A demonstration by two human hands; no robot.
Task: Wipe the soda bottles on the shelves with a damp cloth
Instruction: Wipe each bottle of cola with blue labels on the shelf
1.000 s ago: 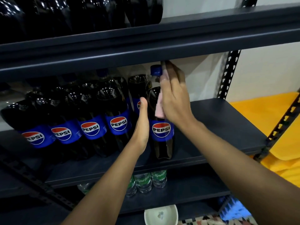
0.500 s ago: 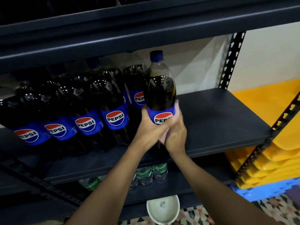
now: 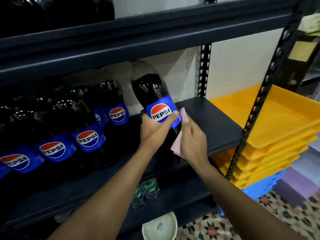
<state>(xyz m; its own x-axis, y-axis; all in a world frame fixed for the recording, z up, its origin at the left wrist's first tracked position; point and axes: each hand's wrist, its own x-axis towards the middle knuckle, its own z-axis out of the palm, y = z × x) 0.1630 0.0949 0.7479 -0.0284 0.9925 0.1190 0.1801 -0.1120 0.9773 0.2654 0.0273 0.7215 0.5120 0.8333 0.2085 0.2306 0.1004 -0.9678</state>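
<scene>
A large Pepsi bottle (image 3: 152,94) with dark cola and a blue label is tilted to the left above the middle shelf (image 3: 213,122). My left hand (image 3: 152,129) grips it around the label. My right hand (image 3: 192,137) holds a pink cloth (image 3: 176,148) against the bottle's lower right side. The bottle's cap is hidden behind the upper shelf edge. A row of several more Pepsi bottles (image 3: 86,129) stands on the same shelf to the left.
Dark bottles fill the upper shelf (image 3: 57,13). Sprite bottles (image 3: 149,187) stand on the lower shelf, with a white bowl (image 3: 159,226) below. Stacked yellow trays (image 3: 270,122) sit to the right behind the perforated shelf post (image 3: 256,108). Patterned floor lies at the bottom right.
My left hand took hold of the bottle and lifted it off the shelf, tilting it left. My right hand with the cloth slid from the bottle's neck down to its lower side.
</scene>
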